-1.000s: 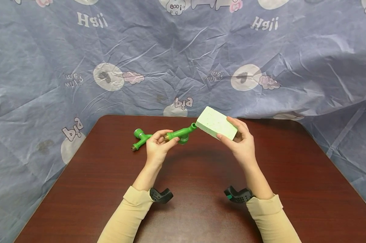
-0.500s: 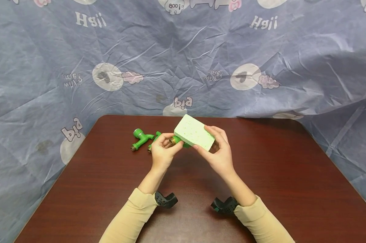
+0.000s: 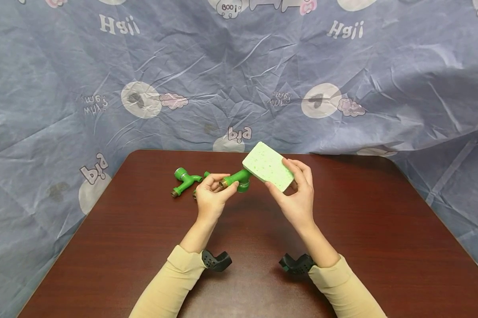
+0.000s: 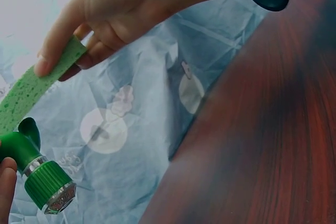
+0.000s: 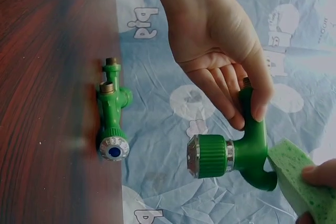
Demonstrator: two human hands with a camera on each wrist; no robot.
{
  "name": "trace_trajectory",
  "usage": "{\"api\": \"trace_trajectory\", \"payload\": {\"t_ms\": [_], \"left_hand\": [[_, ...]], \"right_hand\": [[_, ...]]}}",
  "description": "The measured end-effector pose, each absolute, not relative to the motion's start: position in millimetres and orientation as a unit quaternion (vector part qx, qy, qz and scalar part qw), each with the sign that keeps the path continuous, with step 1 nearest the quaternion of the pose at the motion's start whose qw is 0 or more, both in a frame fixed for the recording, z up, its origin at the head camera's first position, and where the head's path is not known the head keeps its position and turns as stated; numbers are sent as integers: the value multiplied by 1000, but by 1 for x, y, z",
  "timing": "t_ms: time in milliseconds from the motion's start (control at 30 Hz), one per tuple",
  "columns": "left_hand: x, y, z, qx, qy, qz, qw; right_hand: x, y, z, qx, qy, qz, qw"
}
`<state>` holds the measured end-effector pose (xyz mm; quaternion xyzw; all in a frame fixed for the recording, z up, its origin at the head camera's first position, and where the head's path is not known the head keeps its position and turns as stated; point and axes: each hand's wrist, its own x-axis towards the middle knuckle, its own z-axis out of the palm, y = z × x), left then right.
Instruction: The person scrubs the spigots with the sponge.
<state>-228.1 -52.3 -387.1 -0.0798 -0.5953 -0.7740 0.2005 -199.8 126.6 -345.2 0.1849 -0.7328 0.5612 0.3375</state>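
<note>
A green faucet [image 3: 235, 177] with a brass threaded end is pinched between the thumb and fingers of my left hand [image 3: 212, 198], held above the table. In the right wrist view its ribbed green knob [image 5: 211, 156] with a silvery cap points left. My right hand [image 3: 298, 198] grips a pale green sponge [image 3: 268, 167] by its near right edge, thumb on one side and fingers on the other. The sponge's far left edge meets the spout end of the faucet [image 5: 254, 145]. In the left wrist view the sponge [image 4: 31, 95] shows its narrow side.
Two more green faucets lie on the dark red-brown table [image 3: 246, 247], left of my left hand. One faucet [image 3: 186, 181] shows whole; the other [image 3: 207, 174] is mostly hidden behind that hand. A blue-grey printed cloth [image 3: 239, 79] hangs behind the table.
My right hand brought the sponge left over the held faucet, covering much of it, then drew it partway back right and up. My left hand shifted slightly right, still holding the faucet.
</note>
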Motion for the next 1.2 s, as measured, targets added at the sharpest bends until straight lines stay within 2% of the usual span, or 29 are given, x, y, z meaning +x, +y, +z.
{"api": "trace_trajectory", "payload": {"t_ms": [633, 800, 1033, 1200], "left_hand": [[-237, -54, -394, -79, -570, -793, 201], [-238, -56, -395, -86, -559, -799, 203], [-238, -57, -395, -101, -547, -808, 195], [-236, -57, -393, -117, -541, -810, 194]], "right_hand": [[-209, 144, -345, 130, -700, 615, 339], [-210, 143, -345, 143, -699, 629, 309], [-213, 149, -342, 116, -723, 611, 301], [-214, 153, -341, 112, -746, 603, 259]]}}
